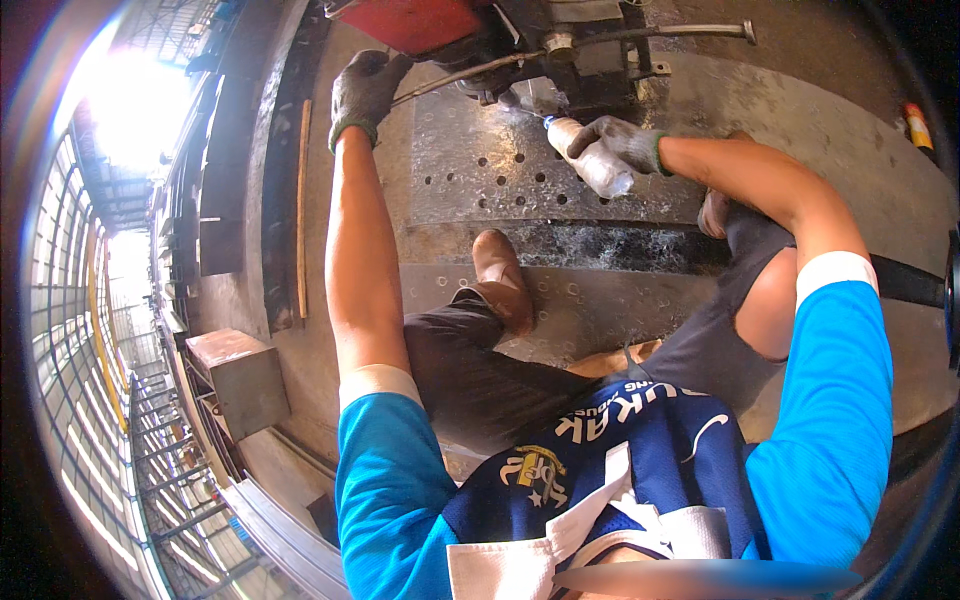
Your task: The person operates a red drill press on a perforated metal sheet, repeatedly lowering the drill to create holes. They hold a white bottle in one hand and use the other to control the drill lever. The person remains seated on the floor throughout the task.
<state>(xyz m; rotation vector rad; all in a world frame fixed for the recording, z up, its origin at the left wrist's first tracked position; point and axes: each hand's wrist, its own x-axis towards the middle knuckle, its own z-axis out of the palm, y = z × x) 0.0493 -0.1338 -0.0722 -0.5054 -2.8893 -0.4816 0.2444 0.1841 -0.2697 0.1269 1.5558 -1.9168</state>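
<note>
My left hand (365, 93), in a grey work glove, is closed round the left end of a long metal bar handle (470, 72). The bar crosses the front of a red and dark machine (415, 22) that looks like a drill. My right hand (622, 145), also gloved, grips a whitish plastic squeeze bottle (598, 168). The bottle lies tilted, its blue-collared nozzle toward the machine's lower part. Beneath is a metal plate (450, 200) with several round holes and a wet, chip-strewn surface. The machine's working tip is hard to make out.
My boot (495, 262) rests on the metal near the plate's front edge. An orange-red bottle (916, 128) stands at the far right. To the left are a thin wooden strip (304, 210), a metal box (235, 375) and long metal bars (275, 535).
</note>
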